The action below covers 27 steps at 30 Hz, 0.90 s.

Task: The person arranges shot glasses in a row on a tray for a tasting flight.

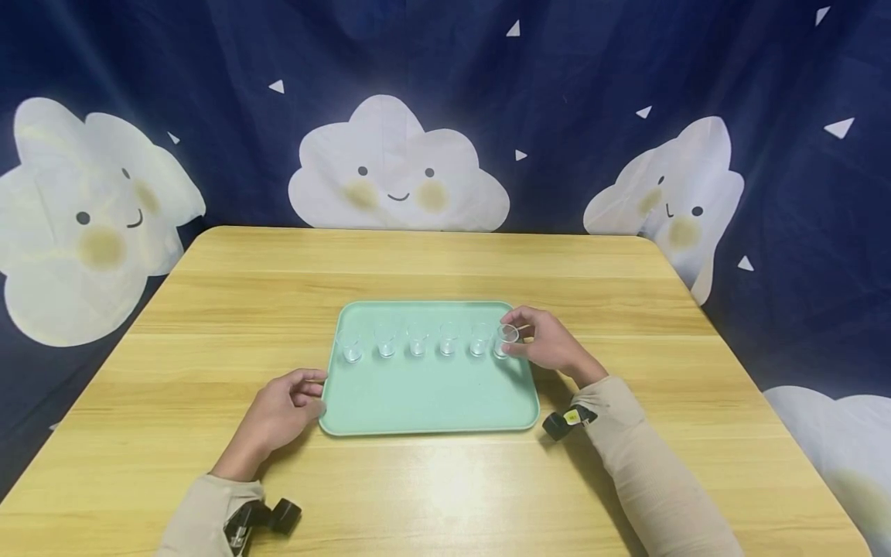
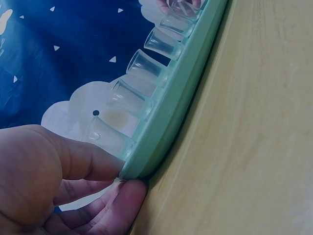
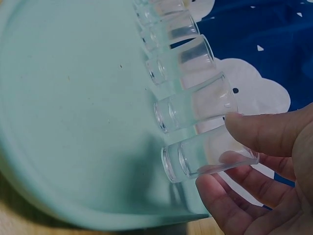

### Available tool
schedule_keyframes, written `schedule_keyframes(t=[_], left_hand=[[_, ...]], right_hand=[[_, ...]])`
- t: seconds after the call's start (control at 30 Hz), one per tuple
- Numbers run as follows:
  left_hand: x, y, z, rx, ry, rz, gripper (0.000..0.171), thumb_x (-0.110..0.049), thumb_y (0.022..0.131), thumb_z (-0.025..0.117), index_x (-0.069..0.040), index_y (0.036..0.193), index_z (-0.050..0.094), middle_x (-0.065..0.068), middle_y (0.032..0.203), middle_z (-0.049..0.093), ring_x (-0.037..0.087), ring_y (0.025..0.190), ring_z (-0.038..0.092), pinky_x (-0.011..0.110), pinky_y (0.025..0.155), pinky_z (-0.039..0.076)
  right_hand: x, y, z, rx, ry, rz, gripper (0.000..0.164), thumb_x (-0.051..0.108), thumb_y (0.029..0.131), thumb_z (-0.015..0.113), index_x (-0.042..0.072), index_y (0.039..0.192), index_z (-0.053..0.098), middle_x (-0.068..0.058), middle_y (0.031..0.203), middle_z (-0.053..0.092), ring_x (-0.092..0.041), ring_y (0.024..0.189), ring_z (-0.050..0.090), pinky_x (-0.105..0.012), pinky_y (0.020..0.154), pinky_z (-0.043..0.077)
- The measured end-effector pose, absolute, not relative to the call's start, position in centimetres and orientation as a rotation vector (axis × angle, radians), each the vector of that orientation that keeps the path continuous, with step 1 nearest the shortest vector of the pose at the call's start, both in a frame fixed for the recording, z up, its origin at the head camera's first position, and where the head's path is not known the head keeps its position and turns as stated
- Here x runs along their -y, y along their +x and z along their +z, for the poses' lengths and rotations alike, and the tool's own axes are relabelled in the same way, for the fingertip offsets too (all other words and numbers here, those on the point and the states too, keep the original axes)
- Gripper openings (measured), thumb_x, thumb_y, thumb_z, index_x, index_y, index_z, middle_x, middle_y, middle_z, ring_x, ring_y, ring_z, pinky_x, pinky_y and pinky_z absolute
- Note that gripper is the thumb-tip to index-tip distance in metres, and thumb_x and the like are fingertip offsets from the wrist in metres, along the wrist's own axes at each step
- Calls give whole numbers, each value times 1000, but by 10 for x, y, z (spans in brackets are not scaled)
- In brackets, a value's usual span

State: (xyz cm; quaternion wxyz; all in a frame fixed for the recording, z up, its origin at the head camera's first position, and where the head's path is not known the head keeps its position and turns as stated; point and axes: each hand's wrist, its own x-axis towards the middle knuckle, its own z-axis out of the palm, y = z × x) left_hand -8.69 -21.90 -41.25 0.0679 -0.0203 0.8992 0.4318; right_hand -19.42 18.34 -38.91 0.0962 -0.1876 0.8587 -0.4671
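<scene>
Several small clear shot glasses [image 1: 417, 340] stand upright in a row along the far half of a mint-green tray [image 1: 431, 398]. My right hand [image 1: 550, 340] holds the rightmost shot glass [image 3: 195, 154] between thumb and fingers, near its rim. That glass is at the tray's right end, its base at or just over the surface; I cannot tell whether it touches. My left hand [image 1: 281, 414] pinches the tray's left rim, thumb above and fingers at the outer side, as the left wrist view shows. The leftmost glass [image 2: 105, 134] stands close beyond the left thumb.
The tray lies on a light wooden table [image 1: 452, 495]. Behind the table hangs a dark blue curtain [image 1: 557, 70] with white clouds and small triangles. A black wrist camera [image 1: 557, 425] sits on the right sleeve, another [image 1: 284, 516] on the left.
</scene>
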Motion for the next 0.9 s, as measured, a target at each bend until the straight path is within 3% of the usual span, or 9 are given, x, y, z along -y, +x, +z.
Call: schedule_keyframes(t=[0.9], left_hand=[[220,-88,-410,-2700,-61,1288,44,-8,84,66,0,127,59,11,109,65,22,93,61,35,80,49]], right_hand=[[-192,-197,-383,-2457,-488,-1434,46,-2,81,73,-7,122,54,-22,119,58,-39,110,58,-42,88,51]])
